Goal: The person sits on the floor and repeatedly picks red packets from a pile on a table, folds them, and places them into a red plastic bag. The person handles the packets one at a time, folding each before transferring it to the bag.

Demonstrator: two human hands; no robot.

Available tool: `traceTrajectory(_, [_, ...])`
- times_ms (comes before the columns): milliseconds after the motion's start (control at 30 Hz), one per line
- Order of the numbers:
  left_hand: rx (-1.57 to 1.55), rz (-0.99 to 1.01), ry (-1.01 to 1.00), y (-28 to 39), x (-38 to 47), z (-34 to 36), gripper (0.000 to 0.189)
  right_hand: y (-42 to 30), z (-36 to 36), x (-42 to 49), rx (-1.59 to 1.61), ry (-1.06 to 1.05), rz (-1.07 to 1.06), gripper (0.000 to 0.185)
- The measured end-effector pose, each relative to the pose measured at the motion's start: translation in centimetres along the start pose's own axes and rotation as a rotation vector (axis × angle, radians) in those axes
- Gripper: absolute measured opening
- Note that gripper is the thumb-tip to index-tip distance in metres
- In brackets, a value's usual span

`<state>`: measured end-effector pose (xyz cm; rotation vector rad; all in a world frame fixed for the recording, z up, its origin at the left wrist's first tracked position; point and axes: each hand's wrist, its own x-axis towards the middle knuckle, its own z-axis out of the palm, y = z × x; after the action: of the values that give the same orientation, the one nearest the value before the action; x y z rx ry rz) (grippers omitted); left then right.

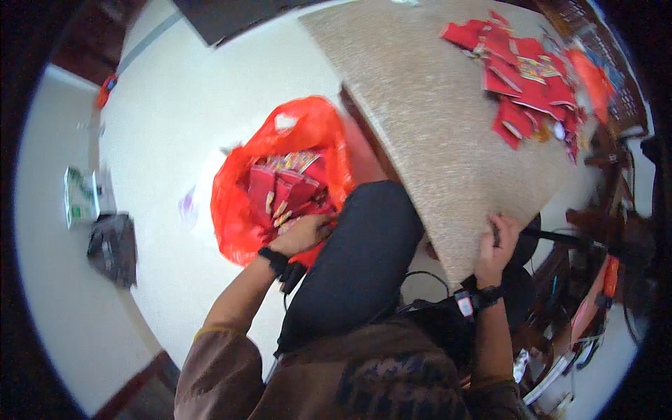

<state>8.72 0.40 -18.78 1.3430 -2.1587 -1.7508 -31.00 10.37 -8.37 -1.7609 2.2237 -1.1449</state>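
Note:
A red plastic bag (231, 210) stands open on the floor by my left leg. Inside it lie dark red pieces (294, 184) with pale edges and a colourful patterned band, perhaps fabric or card. My left hand (304, 233) reaches into the near side of the bag, its fingertips hidden among the pieces and behind my knee. At the near corner of the table (420, 105), my right hand (499, 244) rests on the edge with curled fingers. A small dark patch shows between its thumb and fingers; blur hides whether that is an object or shadow.
More red pieces (525, 79) are heaped on the table's far right, beside an orange-red plastic item (590, 81). A black bag (113, 249) and a white-and-green box (80, 197) stand by the left wall. Cables and dark wooden furniture crowd the right side.

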Motion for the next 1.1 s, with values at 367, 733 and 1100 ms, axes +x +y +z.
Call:
traceTrajectory(367, [-0.344, 0.094, 0.466, 13.4, -1.4, -8.1, 0.03, -1.5, -0.5, 1.1, -0.036, 0.056, -0.103, 0.027])
traceTrajectory(733, [-0.076, 0.265, 0.13, 33.2, 3.0, -3.7, 0.028, 0.3, -1.8, 7.0, 0.179, -0.082, -0.115, 0.017])
traceTrajectory(1100, [0.862, 0.621, 0.346, 41.8, 17.3, 0.0, 0.043, 1.9, -0.9, 8.6, 0.398, -0.039, -0.053, 0.015])
